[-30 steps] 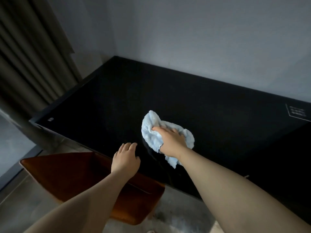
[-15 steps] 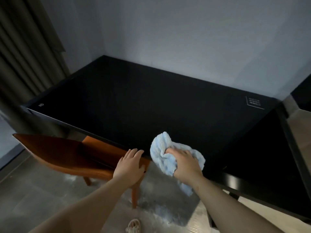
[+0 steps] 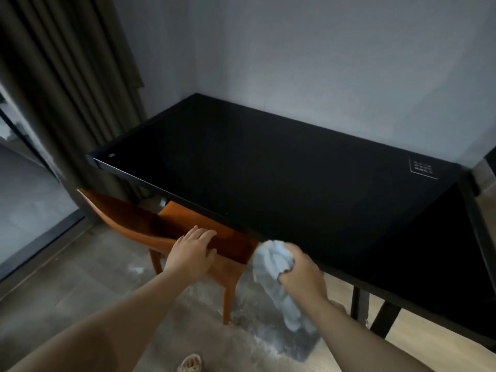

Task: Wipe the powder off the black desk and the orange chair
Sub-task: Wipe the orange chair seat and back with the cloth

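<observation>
The black desk (image 3: 268, 167) stands against the grey wall, its top dark and bare. The orange chair (image 3: 139, 224) is pushed under the desk's near left edge. My left hand (image 3: 192, 253) rests flat on the chair's near edge, fingers straight. My right hand (image 3: 302, 272) grips a light blue cloth (image 3: 273, 267) just off the desk's front edge; the cloth hangs down below my fist. White powder (image 3: 271, 342) lies scattered on the floor beneath the cloth and chair.
A dark curtain (image 3: 67, 89) hangs at the left beside a glass door (image 3: 29, 200). Black desk legs (image 3: 359, 304) stand at the right. A sandal (image 3: 190, 362) shows at the bottom edge. A small white printed square (image 3: 422, 169) marks the desk's far right corner.
My right hand has drawn the cloth off the desk's front edge and now holds it bunched and hanging. My left hand went from the desk edge onto the chair. The view pulled back.
</observation>
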Demonstrator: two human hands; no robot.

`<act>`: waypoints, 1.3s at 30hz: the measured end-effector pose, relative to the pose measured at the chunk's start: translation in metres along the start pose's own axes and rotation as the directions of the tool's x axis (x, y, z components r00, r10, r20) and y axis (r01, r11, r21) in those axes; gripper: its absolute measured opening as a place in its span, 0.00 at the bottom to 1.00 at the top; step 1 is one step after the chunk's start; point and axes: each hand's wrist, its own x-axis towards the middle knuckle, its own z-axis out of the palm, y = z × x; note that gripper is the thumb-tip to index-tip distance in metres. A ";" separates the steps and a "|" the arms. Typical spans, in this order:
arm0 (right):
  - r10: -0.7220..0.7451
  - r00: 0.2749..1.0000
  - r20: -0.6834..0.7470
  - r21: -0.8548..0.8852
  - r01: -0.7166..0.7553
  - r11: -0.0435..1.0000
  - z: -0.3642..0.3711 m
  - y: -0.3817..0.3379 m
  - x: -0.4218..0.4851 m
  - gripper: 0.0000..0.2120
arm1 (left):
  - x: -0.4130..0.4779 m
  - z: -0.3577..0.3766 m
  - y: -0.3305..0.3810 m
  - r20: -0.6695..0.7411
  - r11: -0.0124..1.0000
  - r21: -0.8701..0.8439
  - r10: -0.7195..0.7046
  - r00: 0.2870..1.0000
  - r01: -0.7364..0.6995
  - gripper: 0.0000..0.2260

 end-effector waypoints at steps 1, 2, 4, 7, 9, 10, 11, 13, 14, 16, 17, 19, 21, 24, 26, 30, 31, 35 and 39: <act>-0.041 0.999 -0.035 0.039 0.042 0.998 0.002 -0.015 0.008 0.23 | 0.002 -0.003 -0.004 -0.019 1.000 -0.013 -0.022 1.000 0.022 0.22; -0.067 0.995 -0.075 0.061 0.072 0.996 0.006 -0.029 0.018 0.24 | 0.004 -0.006 -0.008 -0.039 0.999 -0.025 -0.039 0.998 0.038 0.22; -0.108 0.978 -0.177 0.081 0.124 0.989 0.014 -0.053 0.038 0.24 | 0.011 -0.012 -0.017 -0.067 0.998 -0.037 -0.050 0.997 0.047 0.21; -0.074 0.943 -0.323 -0.007 0.076 0.997 0.023 -0.072 0.069 0.29 | 0.025 -0.023 -0.039 -0.069 0.998 -0.050 -0.045 0.997 0.042 0.21; 0.097 0.927 -0.363 -0.095 -0.141 0.985 0.028 -0.074 0.090 0.31 | 0.036 -0.030 -0.056 -0.066 0.998 -0.053 -0.047 0.997 0.044 0.21; 0.207 0.909 -0.360 -0.118 -0.265 0.957 0.031 -0.076 0.098 0.31 | 0.042 -0.033 -0.066 -0.059 0.998 -0.048 -0.044 0.997 0.042 0.21; 0.296 0.886 -0.357 -0.131 -0.361 0.923 0.038 -0.080 0.105 0.31 | 0.048 -0.037 -0.077 -0.049 0.999 -0.039 -0.038 0.998 0.036 0.21; 0.382 0.848 -0.366 -0.173 -0.466 0.868 0.059 -0.098 0.119 0.31 | 0.064 -0.047 -0.104 -0.033 0.999 -0.031 -0.035 0.999 0.034 0.21; 0.404 0.836 -0.372 -0.196 -0.497 0.846 0.070 -0.111 0.125 0.32 | 0.071 -0.053 -0.117 -0.026 0.998 -0.037 -0.042 0.999 0.041 0.21; 0.444 0.815 -0.372 -0.198 -0.537 0.820 0.089 -0.139 0.139 0.34 | 0.086 -0.064 -0.144 -0.011 0.996 -0.061 -0.060 0.998 0.059 0.21; 0.451 0.814 -0.366 -0.185 -0.539 0.822 0.097 -0.153 0.147 0.34 | 0.093 -0.070 -0.157 -0.004 0.995 -0.072 -0.067 0.998 0.066 0.21; 0.435 0.832 -0.343 -0.176 -0.512 0.841 0.114 -0.178 0.165 0.34 | 0.107 -0.081 -0.182 0.003 0.993 -0.082 -0.080 0.997 0.080 0.21; 0.405 0.861 -0.308 -0.195 -0.474 0.859 0.131 -0.202 0.182 0.35 | 0.119 -0.090 -0.206 -0.002 0.991 -0.089 -0.101 0.995 0.101 0.21; 0.375 0.886 -0.274 -0.226 -0.438 0.870 0.156 -0.236 0.208 0.34 | 0.128 -0.099 -0.232 -0.003 0.985 -0.100 -0.143 0.990 0.142 0.20; 0.340 0.901 -0.270 -0.224 -0.402 0.888 0.169 -0.257 0.226 0.32 | 0.131 -0.103 -0.248 -0.016 0.981 -0.100 -0.171 0.985 0.169 0.20; 0.260 0.939 -0.226 -0.272 -0.317 0.908 0.194 -0.301 0.262 0.27 | 0.135 -0.117 -0.278 -0.099 0.964 -0.107 -0.253 0.962 0.242 0.20; 0.252 0.945 -0.208 -0.268 -0.302 0.915 0.204 -0.315 0.268 0.25 | 0.137 -0.121 -0.285 -0.123 0.957 -0.125 -0.276 0.953 0.261 0.20; -0.132 0.935 0.329 0.188 0.072 0.980 0.251 -0.378 0.257 0.17 | 0.145 -0.137 -0.306 -0.135 0.824 -0.382 -0.498 0.857 0.419 0.18; -0.131 0.964 0.232 0.566 -0.025 0.824 0.263 -0.394 0.248 0.12 | 0.149 -0.144 -0.315 -0.167 0.749 -0.496 -0.579 0.798 0.439 0.16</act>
